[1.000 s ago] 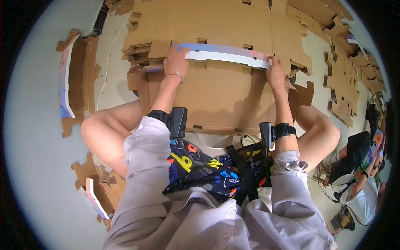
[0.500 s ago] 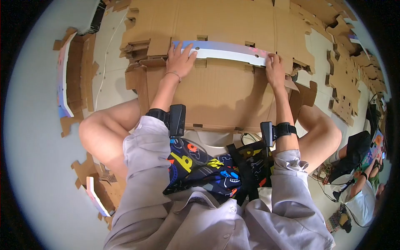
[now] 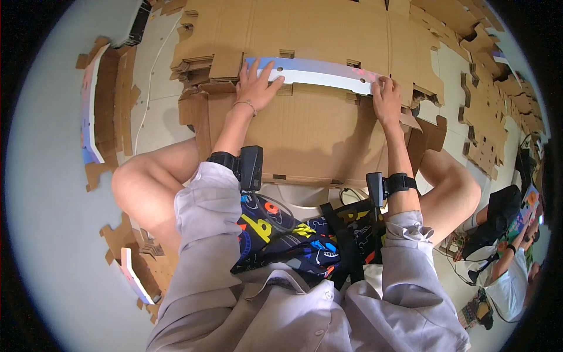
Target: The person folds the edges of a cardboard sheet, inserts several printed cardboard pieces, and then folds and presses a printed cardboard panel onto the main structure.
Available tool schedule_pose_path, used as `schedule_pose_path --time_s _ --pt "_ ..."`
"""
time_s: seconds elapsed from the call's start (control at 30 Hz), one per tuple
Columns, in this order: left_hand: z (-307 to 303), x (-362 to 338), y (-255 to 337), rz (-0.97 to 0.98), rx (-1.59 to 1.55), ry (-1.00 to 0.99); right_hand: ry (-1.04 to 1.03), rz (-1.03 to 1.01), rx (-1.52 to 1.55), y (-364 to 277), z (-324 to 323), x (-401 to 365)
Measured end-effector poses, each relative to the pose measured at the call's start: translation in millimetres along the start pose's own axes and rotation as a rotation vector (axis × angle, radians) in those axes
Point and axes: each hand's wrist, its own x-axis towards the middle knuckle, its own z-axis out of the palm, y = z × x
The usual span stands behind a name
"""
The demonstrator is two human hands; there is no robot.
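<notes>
A long cardboard strip [image 3: 322, 75], blue-purple with pink flowers along the top and white along the front, lies across a large brown cardboard sheet [image 3: 316, 29]. Two round holes show in it. My left hand [image 3: 257, 88] rests with spread fingers over its left end. At the right end, the bent fingers of my right hand [image 3: 387, 101] grip the strip's edge, with the thumb on the near side. Below the strip, a brown cardboard panel [image 3: 305, 135] slopes towards my lap, between my knees.
Folded cardboard pieces with printed edges [image 3: 94, 105] lie to the left, one more [image 3: 134, 276] lower down. Cut cardboard sheets [image 3: 487, 117] cover the floor at the right. Another person [image 3: 509, 281] sits at the far right near black cables.
My left hand has shifted slightly right along the strip, its thumb farther out to the side. The white front face looks narrower. My right hand stays at the right end.
</notes>
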Motion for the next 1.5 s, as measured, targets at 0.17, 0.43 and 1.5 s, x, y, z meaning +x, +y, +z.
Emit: schedule_pose_path --time_s 0.17,0.43,1.5 --pt "0 -2 1 -0.008 -0.007 0.0 0.008 0.008 -0.004 0 1 -2" --pt "3 -1 0 -0.001 -0.001 0.018 -0.002 0.025 -0.016 -3 1 -2" --pt "14 -4 -3 0.022 0.028 0.097 0.053 -0.059 -0.108 10 17 -6"
